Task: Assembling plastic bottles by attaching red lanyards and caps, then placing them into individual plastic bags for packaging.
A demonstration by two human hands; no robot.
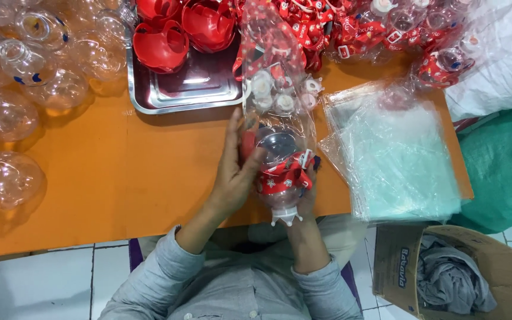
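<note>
Both my hands hold a clear plastic bottle (281, 155) with a red strap around it and a white crown-shaped cap pointing toward me. The bottle lies inside a clear plastic bag (274, 65) printed with red and white spots. My left hand (235, 169) presses flat against the bag's left side. My right hand (306, 198) grips the bottle from underneath, mostly hidden behind it. They are above the near edge of the orange table (120, 178).
A metal tray (185, 89) with red plastic parts stands at the back. Several empty clear bottles (25, 89) crowd the left. Packed bottles (410, 35) lie at the back right, a stack of clear bags (398, 160) at right, a cardboard box (445, 272) on the floor.
</note>
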